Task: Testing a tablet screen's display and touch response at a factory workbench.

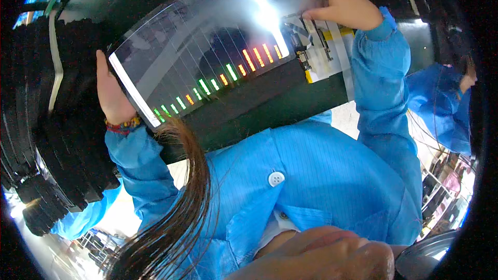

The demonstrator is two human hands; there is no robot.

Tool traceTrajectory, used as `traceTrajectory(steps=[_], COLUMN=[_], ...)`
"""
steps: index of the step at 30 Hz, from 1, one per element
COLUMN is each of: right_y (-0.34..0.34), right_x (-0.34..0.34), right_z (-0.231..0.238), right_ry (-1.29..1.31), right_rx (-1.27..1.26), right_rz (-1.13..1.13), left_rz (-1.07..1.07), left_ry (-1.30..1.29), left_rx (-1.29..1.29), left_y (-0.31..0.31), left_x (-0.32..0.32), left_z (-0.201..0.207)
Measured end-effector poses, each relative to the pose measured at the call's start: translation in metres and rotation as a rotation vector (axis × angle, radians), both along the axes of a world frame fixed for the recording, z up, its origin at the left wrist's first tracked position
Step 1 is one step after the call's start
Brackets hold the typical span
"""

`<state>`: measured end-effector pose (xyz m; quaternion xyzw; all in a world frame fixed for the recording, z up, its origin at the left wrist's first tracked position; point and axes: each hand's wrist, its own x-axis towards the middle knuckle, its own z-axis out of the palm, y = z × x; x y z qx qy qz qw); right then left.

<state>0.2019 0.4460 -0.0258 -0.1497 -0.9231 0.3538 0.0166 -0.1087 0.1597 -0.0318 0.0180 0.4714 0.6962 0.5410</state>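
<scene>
1. Dark, glossy sheeting makes up the wide panel (179,75), which lies aslant on the dark counter (311,108); a row of green and orange bars (232,72) shows toward the counter's near edge.
2. The left hand (115,96) is alongside the panel's white end strip (132,89), toward the counter's left edge. Its grip looks loose, fingers straight; whether a thumb hooks underneath, I cannot tell.
3. The right hand (342,6) is over the panel's far right corner, thumb and forefinger bent nearly together. Whether that grip has hold of anything is hidden by glare and the fingers.
4. Just right of the panel sits a pale piece (337,58) with yellow patches and thin dark strips; a sleeve comes close to its right side.
5. Likely risks: uneven pressure from the two hands could skew or flex the panel; a dragging cuff might snag the thin strips; hanging hair (189,150) near the panel's near left corner could brush its surface; glare could mask a poor finger placement.
</scene>
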Motion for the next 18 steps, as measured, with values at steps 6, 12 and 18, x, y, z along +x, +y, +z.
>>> traceTrajectory(steps=[6, 12, 18], right_y=[-0.003, -0.039, -0.043], right_x=[0.004, 0.002, -0.001], right_z=[0.026, 0.031, 0.018], right_ry=[-0.404, -0.447, -0.311], right_rx=[-0.201, -0.325, -0.432], right_rz=[0.288, 0.619, 0.642], left_rz=[-0.095, -0.072, -0.288], left_ry=[-0.072, -0.040, -0.095], left_rx=[0.046, 0.049, 0.215], left_y=[-0.006, -0.018, -0.011], left_x=[0.003, -0.013, -0.016], left_z=[0.007, -0.001, 0.004])
